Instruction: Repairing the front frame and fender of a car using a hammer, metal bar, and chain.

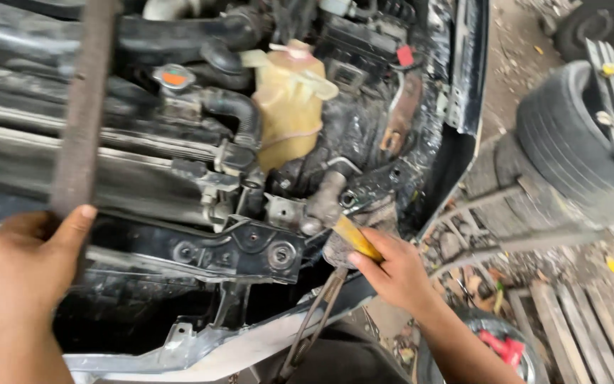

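Left hand (15, 263) is clenched round a rusty bar (83, 107) over the engine bay; right hand (392, 274) pinches a yellow tool (355, 238) against the bolt (347, 200); it may slip, skinning knuckles on the bracket (250, 245).

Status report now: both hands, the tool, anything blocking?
Left hand grips rusty bar. Right hand holds yellow-handled tool at engine bracket. Nothing blocking.

Outdoor repair yard in flat daylight

Bare dirt ground (513, 64), littered with leaves and debris, runs along the right. A worn black tyre (570, 142) lies there with metal strips across it, weathered wooden slats (577, 327) sit at lower right, and a round bucket (499, 348) holds red parts.
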